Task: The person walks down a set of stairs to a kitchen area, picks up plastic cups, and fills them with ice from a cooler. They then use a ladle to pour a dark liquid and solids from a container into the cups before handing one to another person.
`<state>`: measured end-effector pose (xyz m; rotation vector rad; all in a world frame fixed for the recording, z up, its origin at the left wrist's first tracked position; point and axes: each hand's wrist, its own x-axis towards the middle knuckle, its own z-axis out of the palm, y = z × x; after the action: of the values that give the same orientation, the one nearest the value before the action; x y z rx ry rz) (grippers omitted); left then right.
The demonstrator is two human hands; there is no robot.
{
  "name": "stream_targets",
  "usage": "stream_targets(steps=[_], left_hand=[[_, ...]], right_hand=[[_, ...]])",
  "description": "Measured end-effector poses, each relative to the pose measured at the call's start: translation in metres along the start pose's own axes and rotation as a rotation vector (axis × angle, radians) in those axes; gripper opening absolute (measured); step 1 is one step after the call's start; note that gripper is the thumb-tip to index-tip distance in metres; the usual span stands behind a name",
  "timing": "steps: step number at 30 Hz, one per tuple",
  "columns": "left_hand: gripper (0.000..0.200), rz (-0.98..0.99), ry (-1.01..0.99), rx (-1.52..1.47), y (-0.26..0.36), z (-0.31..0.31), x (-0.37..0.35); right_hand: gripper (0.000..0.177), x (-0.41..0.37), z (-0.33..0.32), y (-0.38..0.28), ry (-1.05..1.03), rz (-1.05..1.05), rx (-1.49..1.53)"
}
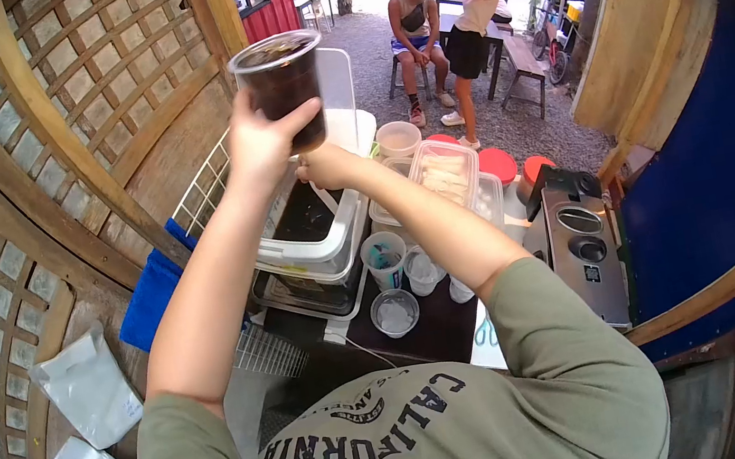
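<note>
My left hand (pixel 262 140) is raised and wrapped around a clear plastic cup (pixel 279 85) full of dark drink. Lower and slightly to the right, my right hand (pixel 326 169) is closed over a white-rimmed tub (pixel 314 255) of dark liquid (pixel 306 215). A pale strip slants down into the liquid below its fingers; I cannot tell what this hand grips. Nearer my body stand a printed cup (pixel 385 260), a cup of ice (pixel 423 271) and a round container of ice (pixel 395 312).
Food containers (pixel 444 176) and red-lidded jars (pixel 499 164) stand right of the tub. A silver cup-sealing machine (pixel 585 248) is farther right. A blue cloth (pixel 152 297) and plastic bags (pixel 90 389) hang at left. Two people (pixel 419 39) are outside by a table.
</note>
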<state>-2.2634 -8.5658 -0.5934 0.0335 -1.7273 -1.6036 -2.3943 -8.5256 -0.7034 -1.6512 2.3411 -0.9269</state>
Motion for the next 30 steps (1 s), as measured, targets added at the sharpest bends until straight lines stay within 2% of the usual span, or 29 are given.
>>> stream_targets(steps=[2,3,5,6,7,8,10,11,15,17,21,25,27,29,30], left_hand=[[0.07,0.048,-0.012,0.004,-0.016,0.021,0.018],[0.068,0.034,-0.007,0.001,-0.024,0.033,0.024],[0.065,0.062,-0.028,0.038,-0.027,0.057,0.031],[0.064,0.069,-0.013,0.043,-0.037,0.069,0.037],[0.064,0.077,0.0,0.05,-0.043,0.081,0.042],[0.063,0.076,-0.002,0.126,-0.037,0.092,0.04],[0.067,0.057,-0.007,0.083,-0.047,0.115,0.046],[0.069,0.048,-0.017,0.036,-0.058,0.126,0.05],[0.075,0.046,-0.012,0.157,-0.079,0.16,0.061],[0.075,0.063,-0.011,0.185,-0.086,0.174,0.064],[0.075,0.062,-0.021,0.18,-0.103,0.198,0.07],[0.075,0.033,-0.024,0.182,-0.132,0.216,0.083],[0.075,0.025,-0.011,0.181,-0.151,0.224,0.091],[0.075,0.066,0.0,0.202,-0.157,0.23,0.093],[0.075,0.086,0.006,0.211,-0.163,0.233,0.094]], right_hand=[[0.024,0.02,0.021,0.021,-0.023,-0.037,-0.027],[0.031,0.039,0.041,0.042,-0.014,-0.071,0.017],[0.043,0.023,0.035,0.03,0.019,-0.243,0.125],[0.031,-0.003,0.024,0.004,0.32,-0.547,0.263],[0.032,-0.009,0.021,0.007,0.166,-0.419,0.289],[0.034,-0.021,0.01,-0.004,0.104,-0.349,0.353],[0.037,-0.029,0.017,0.0,0.053,-0.258,0.535],[0.038,-0.015,0.046,0.026,0.064,-0.237,0.655],[0.031,-0.044,0.046,0.015,0.188,-0.348,0.789],[0.029,-0.03,0.063,0.036,0.168,-0.371,0.851],[0.023,-0.024,0.078,0.044,0.227,-0.371,1.286],[0.018,-0.054,0.05,0.012,0.415,-0.421,1.158],[0.016,-0.053,0.057,0.018,0.392,-0.382,1.137],[0.013,-0.033,0.078,0.037,0.25,-0.487,1.443],[0.012,-0.031,0.081,0.038,0.256,-0.498,1.498]])
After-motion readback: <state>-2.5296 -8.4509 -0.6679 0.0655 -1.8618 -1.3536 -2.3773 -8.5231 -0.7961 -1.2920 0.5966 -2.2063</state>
